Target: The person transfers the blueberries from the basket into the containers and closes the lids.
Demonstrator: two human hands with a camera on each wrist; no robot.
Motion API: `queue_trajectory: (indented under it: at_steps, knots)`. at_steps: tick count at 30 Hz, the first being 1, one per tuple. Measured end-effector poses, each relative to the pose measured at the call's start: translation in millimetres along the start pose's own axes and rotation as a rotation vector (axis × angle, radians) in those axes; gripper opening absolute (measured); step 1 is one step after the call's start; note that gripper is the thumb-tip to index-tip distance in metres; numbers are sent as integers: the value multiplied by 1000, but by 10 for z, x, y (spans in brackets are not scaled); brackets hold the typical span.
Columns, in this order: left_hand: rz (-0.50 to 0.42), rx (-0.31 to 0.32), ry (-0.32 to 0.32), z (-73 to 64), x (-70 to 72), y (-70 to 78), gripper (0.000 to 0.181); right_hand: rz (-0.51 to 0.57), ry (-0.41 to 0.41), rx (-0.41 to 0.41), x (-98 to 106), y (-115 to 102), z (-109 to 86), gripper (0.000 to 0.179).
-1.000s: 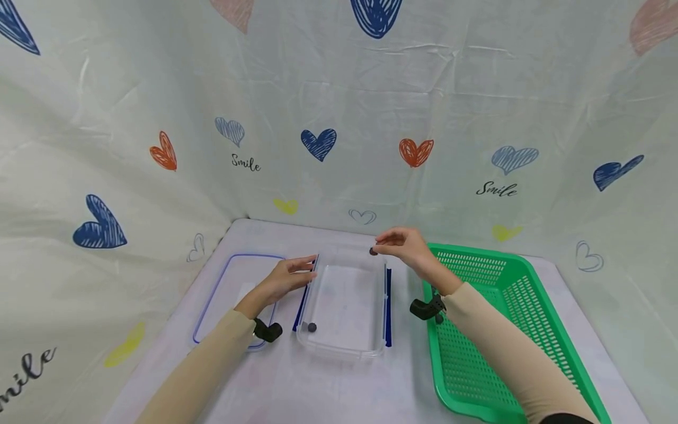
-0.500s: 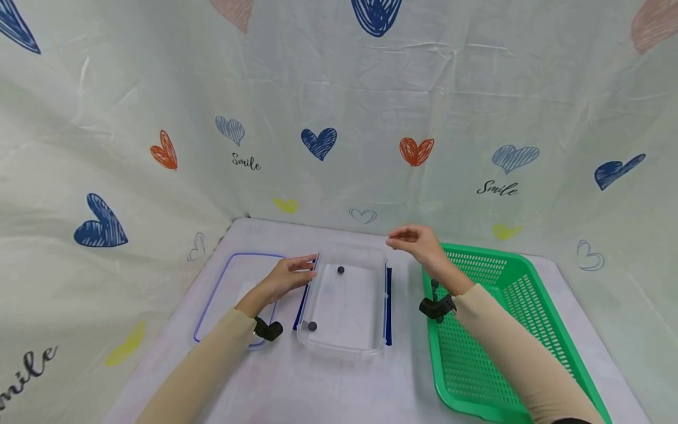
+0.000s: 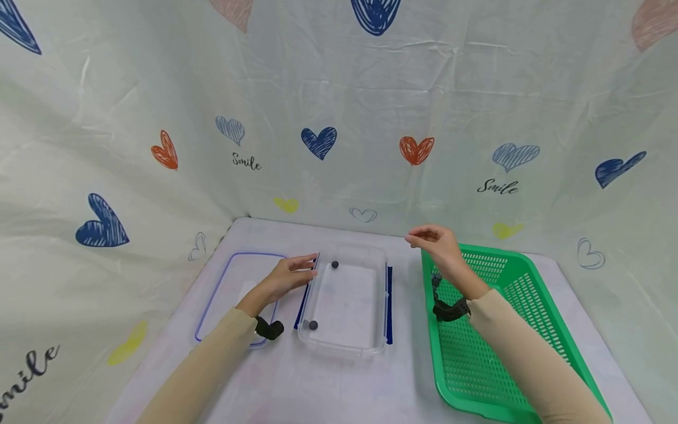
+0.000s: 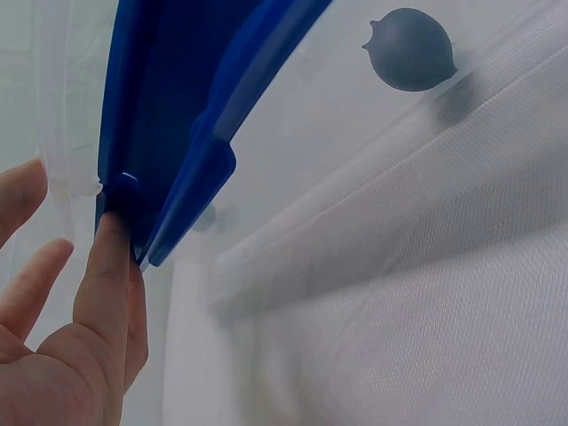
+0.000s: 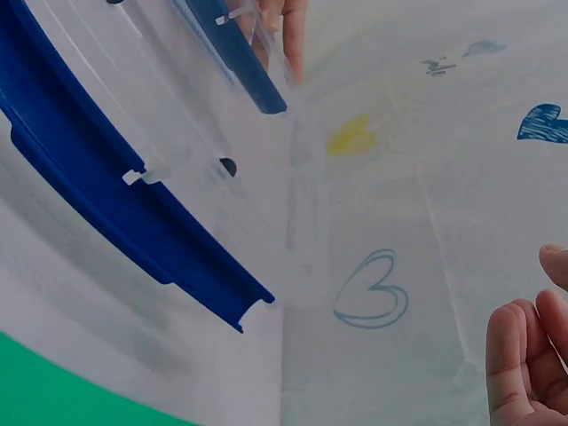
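A clear plastic box (image 3: 346,353) with blue side latches (image 5: 98,169) stands on the table without its lid. Inside lie two small dark round balls, a far ball (image 3: 335,264) and a near ball (image 3: 313,325). Seen through the box wall in the left wrist view, one ball (image 4: 411,50) is blue-grey with little pointed nubs. My left hand (image 3: 283,280) rests its extended fingers on the left rim and latch. Right of the box, my right hand (image 3: 436,247) hovers by the green basket (image 3: 442,377), fingers loosely bent, nothing between them.
The blue-edged clear lid (image 3: 212,294) lies flat left of the box, partly under the left forearm. A few dark balls (image 3: 436,279) show along the basket's left inner side, partly hidden by the right wrist camera. A heart-printed curtain (image 3: 371,106) hangs behind the table.
My right hand let a dark ball drop into the far end of the box, then moved right toward the basket. That ball rolled slightly left. My left hand stayed put.
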State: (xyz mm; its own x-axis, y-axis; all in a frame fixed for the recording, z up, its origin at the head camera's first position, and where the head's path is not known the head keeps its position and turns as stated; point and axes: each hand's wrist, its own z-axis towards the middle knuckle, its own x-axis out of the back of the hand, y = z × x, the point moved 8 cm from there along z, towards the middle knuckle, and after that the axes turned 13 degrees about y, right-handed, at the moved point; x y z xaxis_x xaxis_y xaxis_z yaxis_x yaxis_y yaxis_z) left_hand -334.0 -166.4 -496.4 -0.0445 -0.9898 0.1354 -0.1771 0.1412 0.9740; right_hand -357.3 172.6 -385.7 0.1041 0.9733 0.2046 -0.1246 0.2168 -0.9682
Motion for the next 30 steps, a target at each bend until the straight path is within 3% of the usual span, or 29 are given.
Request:
queue_trajectory:
  at_steps: [12,24,30]
  knots:
    - [1,-16,-16,5,-14,-11,59,37,123,9,418,143,-62,40]
    - [14,-9,-20,-16,-12,-2,60,-128,119,-37,652,441,-196,45]
    - [17,-5,-20,-16,-6,0,60,-132,110,-19,710,558,-257,39]
